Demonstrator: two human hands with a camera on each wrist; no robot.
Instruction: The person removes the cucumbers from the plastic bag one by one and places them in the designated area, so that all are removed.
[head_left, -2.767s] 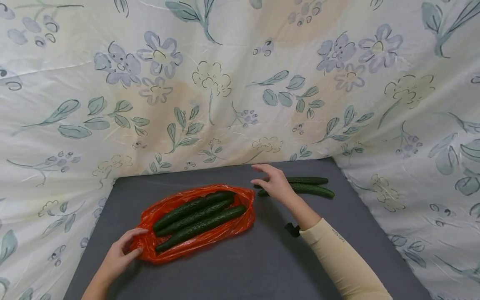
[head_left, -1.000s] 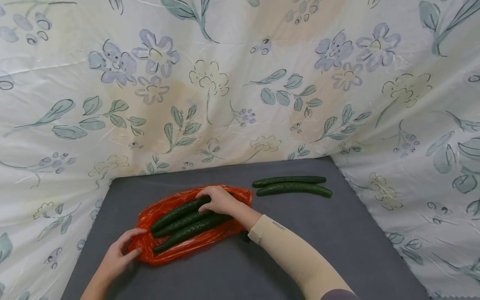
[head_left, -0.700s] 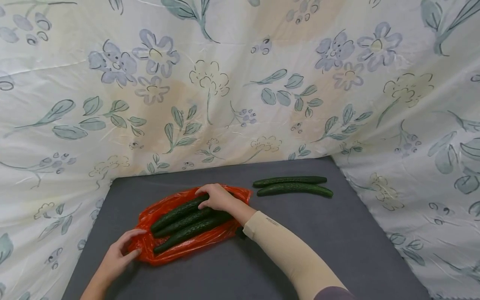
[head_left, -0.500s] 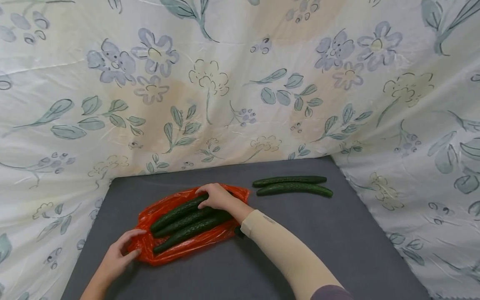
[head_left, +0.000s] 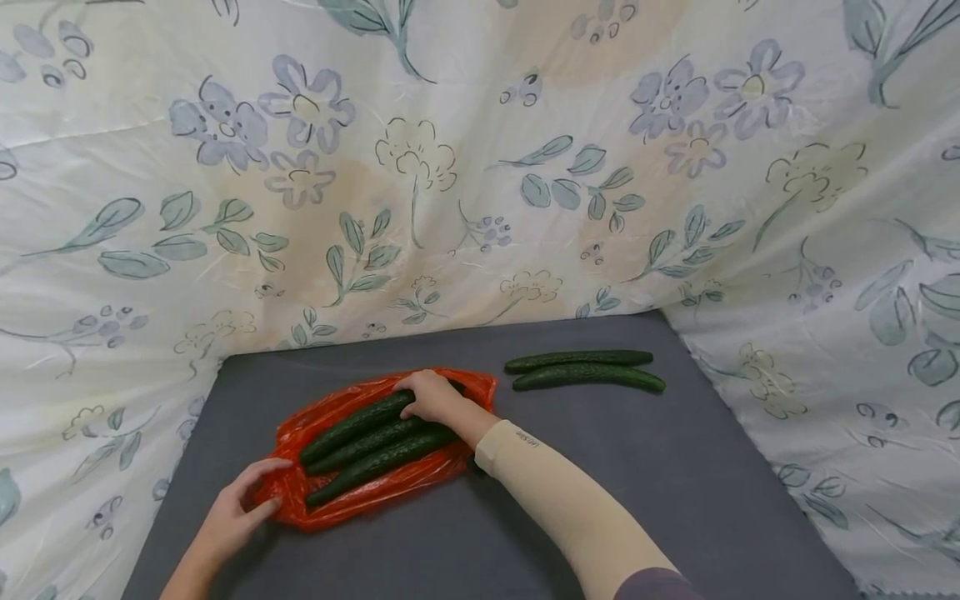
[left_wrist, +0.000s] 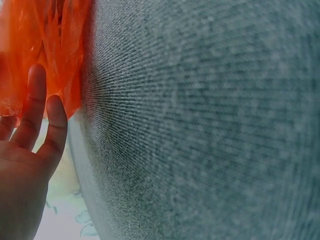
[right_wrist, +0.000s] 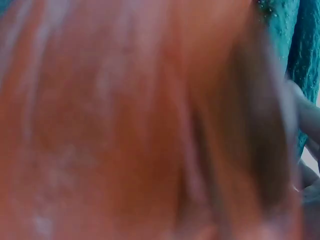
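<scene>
An orange-red plastic bag (head_left: 292,433) lies on its side across the left half of the table, with three dark green cucumbers (head_left: 352,475) side by side in its open middle. At the bag's left end my left hand (head_left: 234,510) rests with thumb and fingers apart, touching the plastic; in the left wrist view its fingers (left_wrist: 36,95) lie loosely extended against the bag (left_wrist: 55,45). My right hand (head_left: 438,398) reaches over the bag and grips the farthest cucumber (head_left: 360,423) near its right end. Blurred orange plastic (right_wrist: 125,120) covers most of the right wrist view, with fingers (right_wrist: 307,117) at a cucumber (right_wrist: 282,25).
Two more cucumbers (head_left: 585,377) lie side by side at the back right of the dark grey table (head_left: 637,467). A floral cloth (head_left: 480,183) hangs behind the table and along both sides.
My right hand has moved left from the two loose cucumbers to the bag and taken hold of a cucumber there. The bag's right edge has drawn in slightly leftward. My left hand stays put.
</scene>
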